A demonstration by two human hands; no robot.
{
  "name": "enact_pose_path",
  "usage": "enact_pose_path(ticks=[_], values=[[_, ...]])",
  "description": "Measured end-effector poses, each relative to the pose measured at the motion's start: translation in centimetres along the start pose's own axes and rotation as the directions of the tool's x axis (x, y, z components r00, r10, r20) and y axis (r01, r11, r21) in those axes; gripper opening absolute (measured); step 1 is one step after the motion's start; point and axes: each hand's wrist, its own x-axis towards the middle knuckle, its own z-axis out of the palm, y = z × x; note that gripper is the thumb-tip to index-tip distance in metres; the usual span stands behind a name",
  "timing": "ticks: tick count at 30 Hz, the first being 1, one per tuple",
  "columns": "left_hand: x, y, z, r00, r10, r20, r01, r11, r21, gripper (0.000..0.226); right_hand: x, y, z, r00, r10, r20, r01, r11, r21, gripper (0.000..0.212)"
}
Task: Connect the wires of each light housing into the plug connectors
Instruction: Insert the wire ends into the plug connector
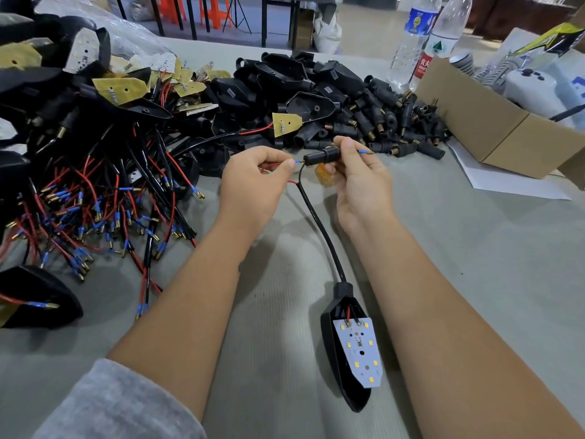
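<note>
Working across the grey table, we have a heap of wired housings on our left and a pile of black plug connectors ahead, beside a cardboard box and 2 water bottles.

Between our forearms lies 1 light housing, LED board up, its black cable running away from us up to our hands.

Our right hand has its fingers curled around 1 plug connector, whose long axis lies left to right; 1 blue-sleeved terminal already pokes out of its right end.

Our left hand pinches the red wire just behind its blue tip, which sits at the connector's left opening, roughly in line with that axis. We judge the next push must go rightward from the left hand, the nearer one.
</note>
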Motion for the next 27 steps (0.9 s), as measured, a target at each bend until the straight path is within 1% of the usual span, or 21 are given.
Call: enact_pose_path(ticks=[5,9,16,22,24,27], values=[[0.05,0.07,-0.17,1.000,0.001,-0.022,-0.002,1.000,-0.012,0.015,0.00,0.04,-0.04,0.999,0.005,0.033,-0.004,0.999,-0.033,0.014],[0.05,0.07,-0.20,1.000,0.000,-0.001,0.000,1.000,-0.030,0.010,0.06,-0.01,-0.11,1.000,0.006,0.025,-0.005,1.000,-0.022,0.013],[0.01,0.31,-0.30,0.998,0.047,0.031,-0.044,0.997,-0.071,0.011,0.07,-0.02,-0.16,1.000,0.008,0.022,-0.008,1.000,-0.002,0.013],[-0.10,0.11,-0.09,1.000,0.018,0.024,-0.016,0.998,-0.066,0.010,0.08,0.04,-0.17,1.000,-0.023,0.001,0.023,0.999,-0.025,0.013],[-0.13,0.04,0.01,1.000,0.006,0.006,-0.006,0.999,-0.054,0.013,0.10,-0.01,-0.28,0.999,-0.029,0.036,0.031,0.999,-0.043,0.013],[-0.05,-0.07,-0.05,1.000,-0.008,-0.029,0.007,0.999,-0.046,0.016,0.15,-0.11,-0.44,0.992,-0.021,0.124,0.029,0.998,-0.057,0.012]])
